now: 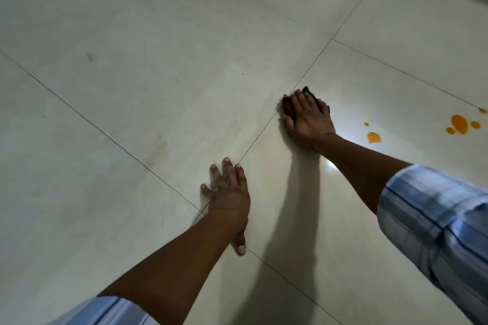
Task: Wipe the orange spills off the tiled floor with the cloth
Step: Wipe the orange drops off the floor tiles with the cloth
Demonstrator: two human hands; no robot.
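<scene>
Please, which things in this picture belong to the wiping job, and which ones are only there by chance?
For the job: dark cloth under the right hand; orange spills to its right; tiled floor.
Not for the job: left hand, flat on the floor; grey smudges on the left tiles; striped sleeve.

Pale tiled floor point(158, 74) with thin dark grout lines carries a dark cloth point(288, 107), pressed flat under the right hand point(309, 119). Orange spills point(459, 124) lie well apart at 3 o'clock from the cloth: one blob, then a larger cluster. The left hand point(229, 198) rests flat at the cloth's 7 o'clock
</scene>
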